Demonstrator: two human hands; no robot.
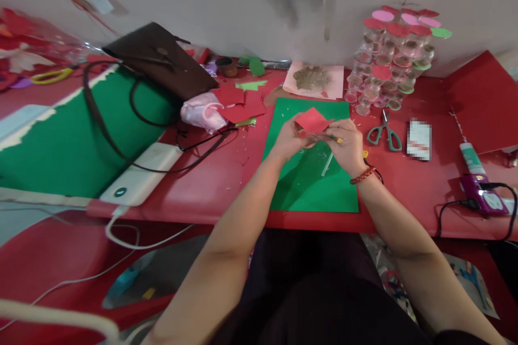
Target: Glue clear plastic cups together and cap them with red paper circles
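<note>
A small red piece of paper is held up over a green sheet. My left hand is closed on the paper's left side. The fingers of my right hand pinch at its right edge. Something small and yellow shows at my right fingers; what it is I cannot make out. Below my hands, a thin whitish stick lies on the green sheet. Scissors with grey-green handles rest on the red table, right of my right hand.
Stacked clear cups with coloured paper discs stand at the back right. A purple glue gun with a cord lies far right. Left are red paper scraps, a dark bag with a long strap, and a white power bank.
</note>
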